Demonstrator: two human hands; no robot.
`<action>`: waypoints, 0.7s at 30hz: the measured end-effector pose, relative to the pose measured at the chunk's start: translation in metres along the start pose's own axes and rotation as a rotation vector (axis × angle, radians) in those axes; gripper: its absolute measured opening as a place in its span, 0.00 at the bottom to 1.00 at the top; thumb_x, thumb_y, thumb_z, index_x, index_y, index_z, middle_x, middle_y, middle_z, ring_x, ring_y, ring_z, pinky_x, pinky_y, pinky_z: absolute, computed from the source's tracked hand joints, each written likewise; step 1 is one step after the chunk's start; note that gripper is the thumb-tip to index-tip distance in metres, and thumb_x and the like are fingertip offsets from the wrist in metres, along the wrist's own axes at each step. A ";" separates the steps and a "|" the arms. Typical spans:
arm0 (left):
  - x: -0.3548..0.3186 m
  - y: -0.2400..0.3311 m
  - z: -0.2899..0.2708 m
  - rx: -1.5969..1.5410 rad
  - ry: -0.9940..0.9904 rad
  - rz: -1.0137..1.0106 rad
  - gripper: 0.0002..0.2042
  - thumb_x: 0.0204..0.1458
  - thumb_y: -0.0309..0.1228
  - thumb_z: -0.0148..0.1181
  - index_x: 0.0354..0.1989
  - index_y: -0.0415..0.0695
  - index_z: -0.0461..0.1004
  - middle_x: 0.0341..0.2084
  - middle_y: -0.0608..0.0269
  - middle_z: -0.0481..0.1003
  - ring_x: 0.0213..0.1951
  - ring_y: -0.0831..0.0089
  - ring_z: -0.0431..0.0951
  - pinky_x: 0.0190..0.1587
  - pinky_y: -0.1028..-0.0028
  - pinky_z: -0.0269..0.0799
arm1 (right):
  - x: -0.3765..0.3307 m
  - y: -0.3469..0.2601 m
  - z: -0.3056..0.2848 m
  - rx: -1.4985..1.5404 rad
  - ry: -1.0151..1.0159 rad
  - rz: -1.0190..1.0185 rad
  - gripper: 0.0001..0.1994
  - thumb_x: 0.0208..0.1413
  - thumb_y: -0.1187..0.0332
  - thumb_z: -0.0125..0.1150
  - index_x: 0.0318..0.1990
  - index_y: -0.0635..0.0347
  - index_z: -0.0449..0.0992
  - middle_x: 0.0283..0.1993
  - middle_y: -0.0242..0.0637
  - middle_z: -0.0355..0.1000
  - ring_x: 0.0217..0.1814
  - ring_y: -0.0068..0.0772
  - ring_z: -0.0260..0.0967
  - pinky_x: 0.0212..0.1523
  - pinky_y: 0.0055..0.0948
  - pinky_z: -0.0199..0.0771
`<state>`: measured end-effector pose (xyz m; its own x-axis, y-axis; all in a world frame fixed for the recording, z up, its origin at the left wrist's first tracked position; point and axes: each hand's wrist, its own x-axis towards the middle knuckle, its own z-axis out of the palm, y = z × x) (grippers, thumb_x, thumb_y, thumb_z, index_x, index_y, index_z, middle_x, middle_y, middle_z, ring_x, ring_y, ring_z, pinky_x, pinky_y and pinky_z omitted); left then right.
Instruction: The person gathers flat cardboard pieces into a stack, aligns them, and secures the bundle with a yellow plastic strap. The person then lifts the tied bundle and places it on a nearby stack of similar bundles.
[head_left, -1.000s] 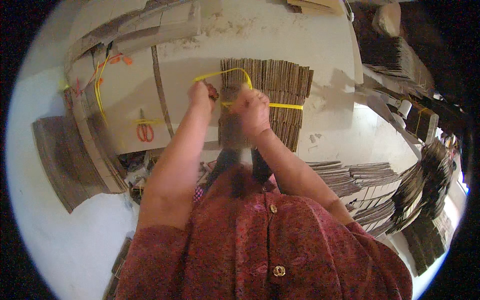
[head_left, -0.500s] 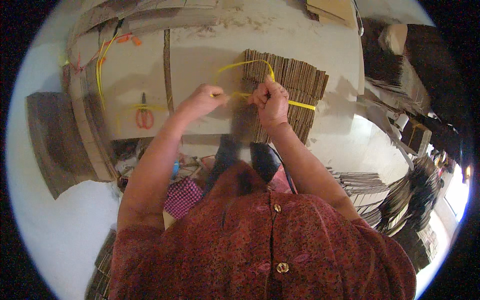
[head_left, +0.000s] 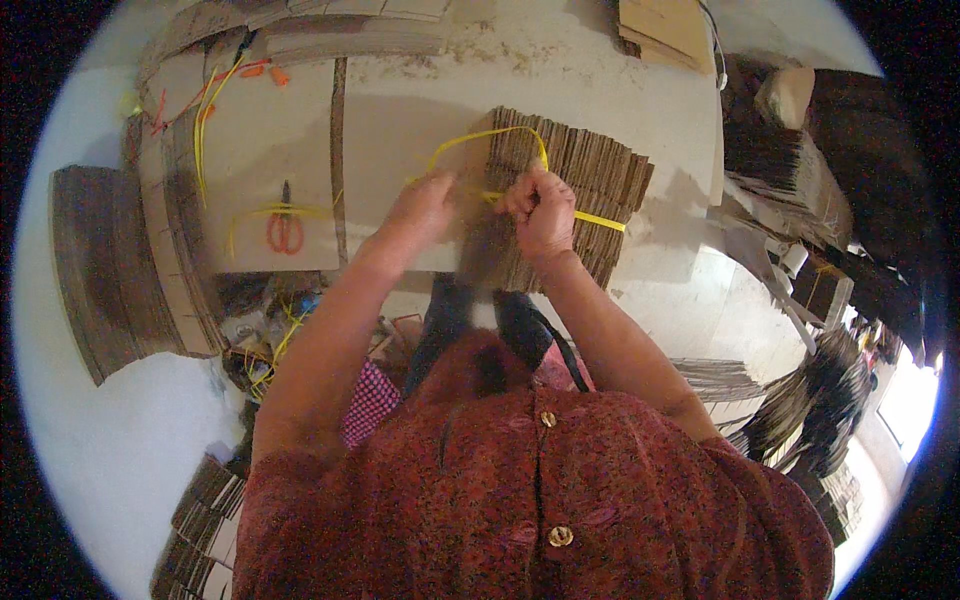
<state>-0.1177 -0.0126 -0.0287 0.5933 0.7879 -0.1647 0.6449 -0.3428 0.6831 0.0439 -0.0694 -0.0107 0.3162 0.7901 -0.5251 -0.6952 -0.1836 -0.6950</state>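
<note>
Yellow strap (head_left: 598,218) now drawn tighter across cardboard bundle (head_left: 585,200); left hand (head_left: 425,205) and right hand (head_left: 545,205) closer together, both fisted on it, knotting.

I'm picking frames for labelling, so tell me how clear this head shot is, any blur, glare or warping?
Head view: strong fisheye, black corners, edges bowing near the rim. The left hand and right hand on the yellow strap over the cardboard stack are fairly sharp; the stack's near edge is smeared. Bright glare at lower right washes out the piles there.
</note>
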 end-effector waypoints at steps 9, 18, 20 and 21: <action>-0.009 0.021 0.001 -1.450 0.186 -0.585 0.09 0.53 0.32 0.47 0.26 0.41 0.68 0.24 0.63 0.69 0.32 0.69 0.69 0.38 0.67 0.65 | 0.000 -0.005 -0.004 0.019 -0.046 0.020 0.19 0.56 0.63 0.46 0.13 0.56 0.57 0.11 0.30 0.50 0.12 0.24 0.47 0.20 0.28 0.61; 0.062 0.013 0.053 -1.486 1.092 -1.253 0.11 0.49 0.36 0.49 0.34 0.41 0.69 0.31 0.58 0.72 0.30 0.64 0.72 0.30 0.66 0.69 | 0.000 -0.010 -0.004 -0.107 -0.047 0.041 0.19 0.56 0.63 0.46 0.13 0.56 0.58 0.11 0.28 0.50 0.13 0.24 0.48 0.18 0.28 0.55; 0.077 0.007 0.057 -1.421 1.156 -1.402 0.12 0.47 0.36 0.52 0.34 0.41 0.69 0.29 0.58 0.72 0.29 0.64 0.73 0.27 0.66 0.70 | -0.006 -0.018 0.000 -0.288 -0.042 0.024 0.18 0.55 0.63 0.46 0.14 0.58 0.59 0.11 0.29 0.51 0.14 0.26 0.50 0.19 0.29 0.55; 0.076 0.001 0.060 -1.373 1.046 -1.401 0.11 0.48 0.37 0.51 0.32 0.41 0.68 0.28 0.58 0.72 0.27 0.65 0.71 0.26 0.66 0.69 | -0.011 -0.025 0.003 -0.415 -0.026 0.009 0.17 0.55 0.64 0.47 0.15 0.59 0.60 0.12 0.30 0.53 0.14 0.28 0.53 0.20 0.30 0.56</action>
<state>-0.0435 0.0164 -0.0830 -0.4993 0.2078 -0.8411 -0.6082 0.6074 0.5111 0.0558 -0.0720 0.0134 0.2911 0.8008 -0.5234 -0.3768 -0.4070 -0.8321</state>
